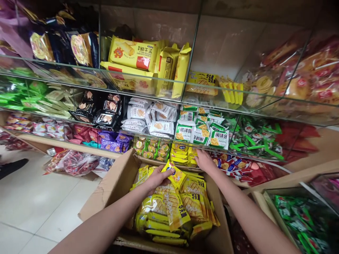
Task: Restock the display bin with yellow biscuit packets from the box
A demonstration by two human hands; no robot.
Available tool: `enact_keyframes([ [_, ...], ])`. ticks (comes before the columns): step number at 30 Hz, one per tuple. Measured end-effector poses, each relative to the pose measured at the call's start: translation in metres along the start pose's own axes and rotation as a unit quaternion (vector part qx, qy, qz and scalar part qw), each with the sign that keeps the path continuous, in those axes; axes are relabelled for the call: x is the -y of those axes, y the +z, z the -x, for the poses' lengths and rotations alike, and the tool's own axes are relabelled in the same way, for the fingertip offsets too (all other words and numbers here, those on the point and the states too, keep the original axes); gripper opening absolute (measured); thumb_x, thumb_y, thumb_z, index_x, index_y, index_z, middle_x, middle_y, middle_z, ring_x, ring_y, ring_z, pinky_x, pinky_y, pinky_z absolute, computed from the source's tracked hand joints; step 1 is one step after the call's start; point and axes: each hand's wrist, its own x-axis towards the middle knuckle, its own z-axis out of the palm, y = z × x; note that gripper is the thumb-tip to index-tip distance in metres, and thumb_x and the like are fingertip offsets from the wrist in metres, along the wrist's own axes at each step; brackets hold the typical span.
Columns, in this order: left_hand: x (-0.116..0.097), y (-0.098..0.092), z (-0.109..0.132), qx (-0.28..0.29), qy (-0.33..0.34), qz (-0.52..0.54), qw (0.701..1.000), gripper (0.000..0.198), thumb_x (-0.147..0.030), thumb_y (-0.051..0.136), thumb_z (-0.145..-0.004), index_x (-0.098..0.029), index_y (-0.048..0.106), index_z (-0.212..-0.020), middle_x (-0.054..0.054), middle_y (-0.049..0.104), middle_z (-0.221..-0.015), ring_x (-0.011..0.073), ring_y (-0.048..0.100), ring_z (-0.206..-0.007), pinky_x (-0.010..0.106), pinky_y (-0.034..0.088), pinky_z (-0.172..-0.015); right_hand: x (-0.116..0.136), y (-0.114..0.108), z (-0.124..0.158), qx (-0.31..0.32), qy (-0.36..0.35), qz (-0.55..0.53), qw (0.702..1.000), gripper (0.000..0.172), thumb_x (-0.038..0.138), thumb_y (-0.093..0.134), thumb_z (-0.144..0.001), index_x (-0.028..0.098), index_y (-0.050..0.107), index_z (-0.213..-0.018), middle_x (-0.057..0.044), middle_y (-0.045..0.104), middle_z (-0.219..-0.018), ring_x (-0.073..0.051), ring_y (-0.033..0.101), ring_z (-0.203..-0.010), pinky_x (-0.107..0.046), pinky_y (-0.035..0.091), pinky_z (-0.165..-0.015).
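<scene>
Above the carton (pixel 118 180), pinching in the thumb-closed left hand (pixel 156 179) a yellow packet (pixel 177 179), slanted down rightward, just short of the yellow stack (pixel 179 157), and reaching that stack's right edge with the nearer right hand (pixel 205 160), too hidden to tell openness or hold.

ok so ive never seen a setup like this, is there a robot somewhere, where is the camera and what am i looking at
There is no robot here, just a person's two bare hands. The single picture comes from a camera worn on their head, looking forward and down. In front are shelves of wrapped snacks, such as black packets and white-and-green packets. Below sits an open cardboard box of yellow waffle packets. The left hand holds a small yellow packet above it. The right hand reaches to a low shelf; its fingertips are partly hidden.
</scene>
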Motion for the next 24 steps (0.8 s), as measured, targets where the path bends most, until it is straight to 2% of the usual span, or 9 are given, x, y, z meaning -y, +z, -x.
enact_keyframes([
  [3, -0.001, 0.000, 0.000, 0.008, 0.002, 0.012, 1.000, 0.045, -0.050, 0.067, -0.063, -0.022, 0.057, -0.097, -0.002, 0.064, -0.073, 0.0059, 0.054, -0.053, 0.018, 0.040, -0.052, 0.003, 0.004, -0.009, 0.013, 0.018, 0.032, 0.999, 0.033, 0.017, 0.045, -0.080, 0.007, 0.053, -0.110, -0.022, 0.058, -0.106, -0.031, 0.055, -0.099, -0.042, 0.040, -0.083],
  [10, -0.003, 0.001, -0.002, 0.021, -0.003, 0.029, 0.999, 0.041, -0.047, 0.070, -0.061, -0.020, 0.057, -0.089, -0.002, 0.064, -0.070, 0.0054, 0.053, -0.048, 0.017, 0.038, -0.046, 0.003, 0.000, -0.004, 0.017, 0.029, 0.080, 0.996, 0.036, 0.023, 0.052, -0.078, 0.013, 0.052, -0.112, -0.018, 0.054, -0.114, -0.029, 0.052, -0.104, -0.037, 0.037, -0.085],
  [15, 0.000, 0.000, -0.004, 0.029, 0.000, 0.037, 0.999, 0.040, -0.047, 0.070, -0.061, -0.021, 0.057, -0.089, -0.001, 0.065, -0.075, 0.0051, 0.054, -0.049, 0.017, 0.038, -0.047, 0.002, 0.000, -0.004, 0.011, 0.024, 0.088, 0.996, 0.043, 0.024, 0.059, -0.074, 0.009, 0.050, -0.113, -0.019, 0.059, -0.104, -0.029, 0.055, -0.097, -0.035, 0.039, -0.081],
  [17, 0.001, 0.000, -0.004, 0.030, 0.001, 0.041, 0.999, 0.040, -0.046, 0.071, -0.060, -0.021, 0.058, -0.088, -0.002, 0.065, -0.074, 0.0051, 0.054, -0.048, 0.017, 0.039, -0.047, 0.002, -0.002, -0.003, 0.011, 0.017, 0.085, 0.996, 0.040, 0.023, 0.057, -0.075, 0.010, 0.050, -0.112, -0.018, 0.062, -0.100, -0.028, 0.057, -0.094, -0.034, 0.040, -0.079],
  [21, 0.000, 0.001, -0.003, 0.028, -0.002, 0.045, 0.999, 0.040, -0.044, 0.073, -0.058, -0.021, 0.058, -0.088, -0.003, 0.065, -0.069, 0.0056, 0.053, -0.047, 0.017, 0.039, -0.046, 0.000, -0.012, 0.012, 0.002, 0.002, 0.071, 0.997, 0.026, 0.021, 0.048, -0.081, 0.016, 0.054, -0.106, -0.011, 0.064, -0.094, -0.023, 0.058, -0.087, -0.031, 0.042, -0.072],
  [24, -0.002, 0.000, -0.002, 0.029, -0.011, 0.052, 0.998, 0.041, -0.042, 0.074, -0.058, -0.020, 0.058, -0.088, -0.002, 0.065, -0.069, 0.0060, 0.054, -0.047, 0.017, 0.040, -0.047, -0.003, -0.021, 0.036, -0.047, -0.039, 0.036, 0.998, 0.028, 0.021, 0.040, -0.085, 0.017, 0.053, -0.110, -0.010, 0.062, -0.102, -0.022, 0.052, -0.097, -0.032, 0.041, -0.080],
])
